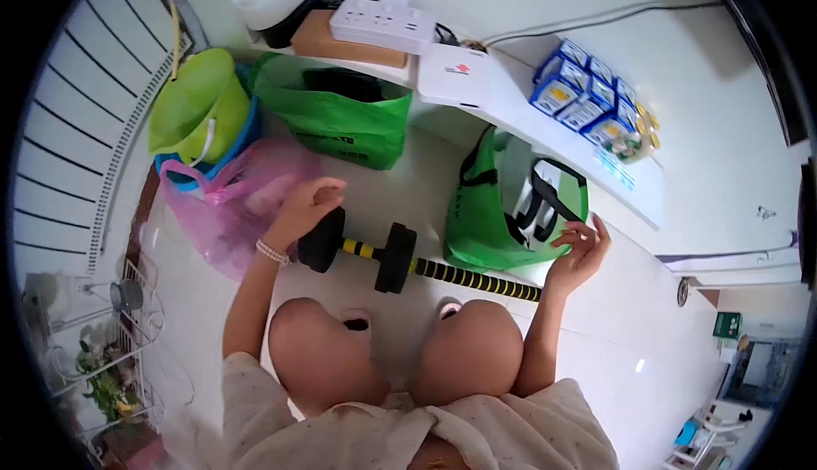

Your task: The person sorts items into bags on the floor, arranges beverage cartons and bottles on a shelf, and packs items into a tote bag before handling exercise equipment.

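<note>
A dumbbell (397, 257) with black weights and a long yellow-and-black striped bar (477, 279) lies across the floor in front of my knees. Just above its left-end weight is my left hand (313, 202), fingers loosely stretched and holding nothing visible; a beaded bracelet circles that wrist. My right hand (582, 250) is by the right edge of an upright green bag (477, 219), with fingers apart. Inside that bag, white items and black straps show. The bar's right end meets my right forearm in view, so its tip is hidden.
A second green bag (357, 125) stands by the wall, beside a pink plastic bag (230, 206) and a lime bucket (200, 108). The low ledge holds a power strip (383, 25), white router-like box (455, 77) and several blue boxes (583, 95). A wire rack (128, 334) stands left.
</note>
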`<state>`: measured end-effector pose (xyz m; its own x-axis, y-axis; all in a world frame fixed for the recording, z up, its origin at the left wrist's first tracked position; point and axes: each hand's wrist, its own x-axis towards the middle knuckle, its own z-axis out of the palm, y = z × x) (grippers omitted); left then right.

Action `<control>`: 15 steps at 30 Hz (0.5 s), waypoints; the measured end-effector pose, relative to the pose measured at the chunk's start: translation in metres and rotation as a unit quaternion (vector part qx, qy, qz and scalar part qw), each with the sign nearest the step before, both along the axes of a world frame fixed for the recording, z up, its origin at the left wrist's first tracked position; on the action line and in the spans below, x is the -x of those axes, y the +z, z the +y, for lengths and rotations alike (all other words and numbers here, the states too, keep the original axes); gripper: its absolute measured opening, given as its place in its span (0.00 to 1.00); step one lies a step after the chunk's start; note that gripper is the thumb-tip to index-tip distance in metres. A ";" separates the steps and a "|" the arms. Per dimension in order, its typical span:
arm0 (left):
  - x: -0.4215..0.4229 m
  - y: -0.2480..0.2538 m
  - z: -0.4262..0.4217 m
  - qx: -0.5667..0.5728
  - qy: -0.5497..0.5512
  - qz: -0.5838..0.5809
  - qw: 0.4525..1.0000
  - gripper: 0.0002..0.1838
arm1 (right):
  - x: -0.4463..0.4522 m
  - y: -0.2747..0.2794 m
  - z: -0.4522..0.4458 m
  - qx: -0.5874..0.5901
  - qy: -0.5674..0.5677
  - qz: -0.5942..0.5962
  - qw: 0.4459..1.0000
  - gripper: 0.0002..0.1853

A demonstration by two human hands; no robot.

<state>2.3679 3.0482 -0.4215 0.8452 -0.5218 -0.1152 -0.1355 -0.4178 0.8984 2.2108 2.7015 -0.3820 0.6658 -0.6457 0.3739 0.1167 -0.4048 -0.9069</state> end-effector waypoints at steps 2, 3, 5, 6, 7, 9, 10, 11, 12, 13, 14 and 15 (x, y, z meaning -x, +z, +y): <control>-0.010 -0.011 -0.021 0.025 -0.018 -0.032 0.999 0.12 | 0.012 -0.043 -0.032 0.115 -0.272 -0.106 0.949 0.11; -0.013 -0.010 -0.039 0.003 -0.041 -0.051 0.998 0.11 | 0.024 -0.059 -0.047 0.104 -0.326 -0.008 0.940 0.13; -0.015 -0.021 -0.083 -0.060 -0.095 -0.063 0.992 0.13 | 0.031 -0.101 -0.087 0.070 -0.325 0.130 0.934 0.17; -0.011 -0.029 -0.108 -0.103 -0.125 -0.056 0.985 0.17 | 0.032 -0.111 -0.105 0.029 -0.284 0.207 0.936 0.20; 0.003 -0.010 -0.135 -0.143 -0.136 -0.046 0.979 0.22 | 0.029 -0.096 -0.100 -0.037 -0.236 0.242 0.940 0.21; 0.022 0.002 -0.184 -0.198 -0.144 -0.003 0.970 0.33 | 0.019 -0.083 -0.091 -0.077 -0.172 0.266 0.945 0.22; 0.024 -0.006 -0.203 -0.215 -0.143 0.034 0.966 0.37 | 0.017 -0.086 -0.091 -0.052 -0.157 0.261 0.951 0.21; 0.028 -0.004 -0.219 -0.216 -0.150 0.032 0.964 0.37 | 0.016 -0.083 -0.090 -0.031 -0.149 0.282 0.947 0.19; 0.029 -0.002 -0.234 -0.230 -0.126 -0.008 0.965 0.36 | 0.017 -0.079 -0.088 -0.009 -0.140 0.304 0.942 0.18; 0.029 0.001 -0.243 -0.245 -0.103 -0.048 0.963 0.36 | 0.018 -0.069 -0.080 -0.021 -0.124 0.315 0.941 0.15; 0.026 0.016 -0.248 -0.252 -0.138 -0.006 0.958 0.30 | 0.019 -0.084 -0.084 0.022 -0.117 0.301 0.946 0.14; 0.019 0.000 -0.252 -0.256 -0.130 -0.068 0.955 0.24 | 0.025 -0.099 -0.085 0.016 -0.117 0.292 0.949 0.14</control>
